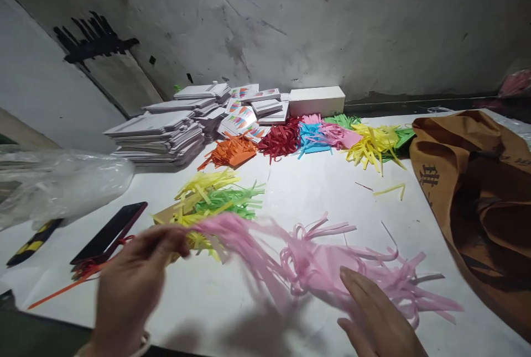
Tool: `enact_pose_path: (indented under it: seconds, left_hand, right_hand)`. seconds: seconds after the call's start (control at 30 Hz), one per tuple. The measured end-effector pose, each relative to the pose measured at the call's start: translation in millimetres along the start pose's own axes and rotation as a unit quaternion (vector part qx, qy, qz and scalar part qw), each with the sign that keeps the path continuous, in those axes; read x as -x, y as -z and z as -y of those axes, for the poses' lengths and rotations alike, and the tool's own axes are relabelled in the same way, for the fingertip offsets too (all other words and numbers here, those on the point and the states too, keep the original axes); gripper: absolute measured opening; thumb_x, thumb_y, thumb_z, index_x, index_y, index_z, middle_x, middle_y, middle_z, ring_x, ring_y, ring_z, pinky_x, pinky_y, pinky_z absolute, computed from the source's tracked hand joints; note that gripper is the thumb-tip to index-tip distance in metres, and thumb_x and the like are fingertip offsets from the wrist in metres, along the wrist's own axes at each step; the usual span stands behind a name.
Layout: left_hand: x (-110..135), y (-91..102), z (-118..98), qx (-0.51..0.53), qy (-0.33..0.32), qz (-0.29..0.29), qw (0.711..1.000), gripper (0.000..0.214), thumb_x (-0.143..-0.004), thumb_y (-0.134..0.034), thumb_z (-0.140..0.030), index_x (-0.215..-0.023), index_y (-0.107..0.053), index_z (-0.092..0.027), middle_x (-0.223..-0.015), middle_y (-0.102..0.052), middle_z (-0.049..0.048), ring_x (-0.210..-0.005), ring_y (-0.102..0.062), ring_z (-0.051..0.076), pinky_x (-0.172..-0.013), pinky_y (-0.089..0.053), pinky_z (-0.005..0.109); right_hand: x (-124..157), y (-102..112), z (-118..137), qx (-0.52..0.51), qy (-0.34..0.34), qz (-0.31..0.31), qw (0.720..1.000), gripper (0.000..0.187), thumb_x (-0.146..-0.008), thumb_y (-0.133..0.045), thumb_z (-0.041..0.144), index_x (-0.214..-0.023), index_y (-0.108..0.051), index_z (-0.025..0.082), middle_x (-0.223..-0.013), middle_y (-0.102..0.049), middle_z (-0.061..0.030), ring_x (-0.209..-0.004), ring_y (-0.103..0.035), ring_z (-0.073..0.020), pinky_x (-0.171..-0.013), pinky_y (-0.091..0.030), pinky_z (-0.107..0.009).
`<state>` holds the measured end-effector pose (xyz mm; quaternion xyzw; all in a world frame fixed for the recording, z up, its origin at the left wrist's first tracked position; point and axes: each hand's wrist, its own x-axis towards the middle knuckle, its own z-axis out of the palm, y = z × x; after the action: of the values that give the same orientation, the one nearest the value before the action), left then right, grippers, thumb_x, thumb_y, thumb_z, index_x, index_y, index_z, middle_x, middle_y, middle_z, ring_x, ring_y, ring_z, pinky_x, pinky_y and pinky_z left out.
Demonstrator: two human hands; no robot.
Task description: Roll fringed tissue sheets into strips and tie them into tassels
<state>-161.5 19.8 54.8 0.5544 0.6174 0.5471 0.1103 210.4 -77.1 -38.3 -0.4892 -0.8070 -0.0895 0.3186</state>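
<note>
Pinched in my left hand (141, 274) is the end of a pink tissue paper tassel (232, 230), its strips trailing down to the right, blurred by motion. A pile of pink fringed tissue paper (332, 263) lies on the white table at the centre right. My right hand (373, 313) is held flat over the near edge of that pile, fingers together and thumb apart, holding nothing; whether it touches the paper I cannot tell. Behind the left hand lie yellow tassels (207, 183) and green tassels (228, 199).
Orange (232, 150), dark red, blue, pink and yellow tassels (373, 144) line the back. Behind them stand stacks of white flat packs (153, 136) and a white box (317, 101). A phone (110, 232), a yellow-black cutter (35, 241) and plastic wrap (70, 180) lie left; brown cloth (468, 191) right.
</note>
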Motion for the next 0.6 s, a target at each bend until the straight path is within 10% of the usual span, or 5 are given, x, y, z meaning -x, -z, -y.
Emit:
enact_pose_path:
  seconds: [0.13, 0.23, 0.4, 0.6]
  left_hand:
    - [-32, 12.3, 12, -0.201, -0.065, -0.176, 0.962, 0.058, -0.081, -0.075, -0.043, -0.130, -0.061, -0.014, -0.135, -0.061, 0.0120, -0.119, -0.062, 0.036, -0.100, -0.052, 0.054]
    - [13, -23.9, -13, -0.195, -0.263, 0.019, 0.945, 0.045, -0.094, -0.062, -0.032, -0.137, -0.054, -0.021, -0.136, -0.061, 0.0100, -0.126, -0.058, 0.031, -0.110, -0.045, 0.050]
    - [107, -110.2, -58, -0.134, -0.444, 0.434, 0.772, 0.035, -0.088, -0.064, -0.019, -0.123, -0.060, -0.020, -0.109, -0.075, 0.0082, -0.095, -0.070, 0.028, -0.093, -0.053, 0.042]
    - [85, -119.6, -30, -0.229, -0.405, 0.432, 0.773, 0.026, -0.084, -0.055, 0.004, -0.086, -0.064, -0.020, -0.091, -0.073, 0.0026, -0.081, -0.065, 0.023, -0.077, -0.049, 0.036]
  right_hand:
    - [6, -25, -12, 0.067, 0.057, 0.019, 0.996, 0.035, -0.095, -0.049, 0.015, -0.126, -0.064, 0.010, -0.122, -0.071, -0.0137, -0.113, -0.069, -0.0293, -0.094, -0.061, -0.044]
    - [9, -40, -11, 0.047, 0.081, -0.012, 0.996, 0.035, -0.087, -0.044, 0.000, -0.106, -0.070, 0.014, -0.109, -0.076, -0.0104, -0.107, -0.072, -0.0257, -0.103, -0.055, -0.048]
    - [4, -46, 5, 0.018, 0.089, -0.119, 0.989, 0.037, -0.089, -0.038, -0.002, -0.093, -0.070, 0.014, -0.096, -0.079, -0.0095, -0.101, -0.075, -0.0218, -0.100, -0.057, -0.038]
    - [18, -30, -4, 0.074, 0.123, -0.019, 0.989, 0.046, -0.089, -0.030, -0.007, -0.098, -0.071, 0.014, -0.102, -0.079, -0.0099, -0.100, -0.075, -0.0244, -0.088, -0.061, -0.037]
